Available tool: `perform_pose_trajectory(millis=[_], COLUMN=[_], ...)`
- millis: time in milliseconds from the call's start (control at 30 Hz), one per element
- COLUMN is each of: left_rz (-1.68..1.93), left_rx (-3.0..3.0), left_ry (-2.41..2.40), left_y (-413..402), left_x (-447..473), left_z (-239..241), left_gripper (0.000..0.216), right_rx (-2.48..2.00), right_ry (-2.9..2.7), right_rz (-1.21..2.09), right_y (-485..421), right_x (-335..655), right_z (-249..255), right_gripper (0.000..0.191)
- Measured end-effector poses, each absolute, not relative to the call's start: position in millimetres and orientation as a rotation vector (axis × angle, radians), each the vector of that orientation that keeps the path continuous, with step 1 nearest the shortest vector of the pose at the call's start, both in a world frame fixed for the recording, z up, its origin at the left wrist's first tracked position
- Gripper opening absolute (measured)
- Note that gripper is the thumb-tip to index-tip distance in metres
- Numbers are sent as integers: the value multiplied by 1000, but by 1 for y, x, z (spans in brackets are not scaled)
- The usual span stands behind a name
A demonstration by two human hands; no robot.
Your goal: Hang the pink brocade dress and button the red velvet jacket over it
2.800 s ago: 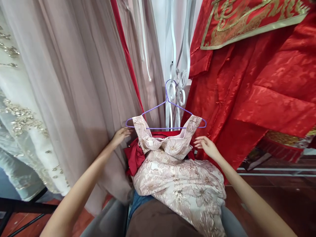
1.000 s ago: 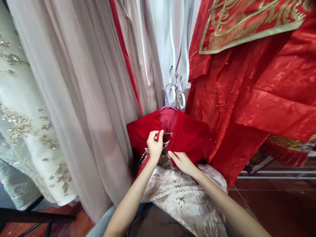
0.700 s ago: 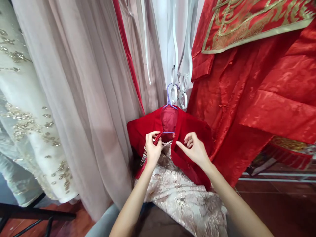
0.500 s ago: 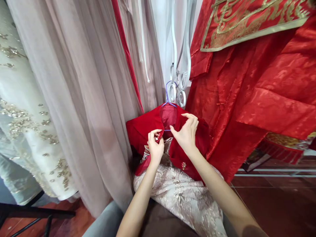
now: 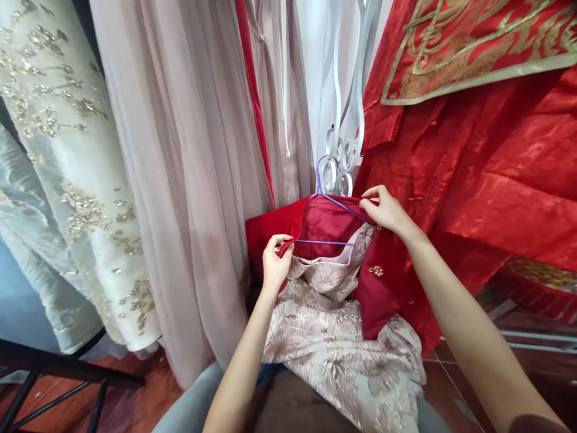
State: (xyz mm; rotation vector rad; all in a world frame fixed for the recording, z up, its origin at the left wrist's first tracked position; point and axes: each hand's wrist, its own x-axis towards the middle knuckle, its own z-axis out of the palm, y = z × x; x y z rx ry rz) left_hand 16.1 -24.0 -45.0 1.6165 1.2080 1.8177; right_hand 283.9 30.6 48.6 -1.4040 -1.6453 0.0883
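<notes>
A dark red velvet jacket (image 5: 276,221) hangs on a purple hanger (image 5: 345,208), its front spread apart. My left hand (image 5: 276,260) pinches the jacket's left front edge, beside the hanger's lower bar. On the right, my right hand (image 5: 384,207) grips the other edge near the collar and shoulder, folding the panel outward. A jewelled flower ornament (image 5: 375,271) shows on that folded panel. Inside the jacket, on the same hanger, is a pale pink and silver floral brocade dress (image 5: 333,337). Its skirt lies over my lap.
Pale pink sheer drapes (image 5: 180,180) hang to the left, beside a white gown with gold beading (image 5: 99,210). White scrolled metalwork (image 5: 336,144) stands behind the hanger. Red satin garments (image 5: 451,162) hang at right. A dark stool frame (image 5: 67,367) is at lower left.
My right hand has moved right and up, pulling the jacket's right panel open. More of the dress, red lining and hanger now shows. The view has shifted slightly left.
</notes>
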Motion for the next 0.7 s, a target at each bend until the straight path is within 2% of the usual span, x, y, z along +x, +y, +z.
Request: perform_pose_trajectory(millis=[67, 133, 300, 433, 533, 700], left_rz=[1780, 1762, 1735, 1727, 1724, 1750], left_rx=[1614, 1619, 1676, 1709, 1715, 1724], left_ry=[1186, 1176, 1198, 1184, 1179, 1123], left_y=[-25, -25, -26, -24, -22, -25], left_x=[17, 17, 15, 15, 17, 17], left_z=[-44, -45, -43, -40, -38, -34], left_gripper=[9, 9, 10, 11, 10, 10], right_rx=[-1394, -1379, -1424, -1313, -1128, -1071], right_ry=[-1742, -1778, -1790, -1945, -2006, -1836], right_rz=[-88, -209, -345, -303, -149, -20], right_y=[28, 27, 30, 35, 37, 30], right_x=[277, 274, 274, 276, 279, 277], right_z=[51, 54, 68, 77, 74, 60], right_gripper=[40, 46, 28, 31, 31, 24])
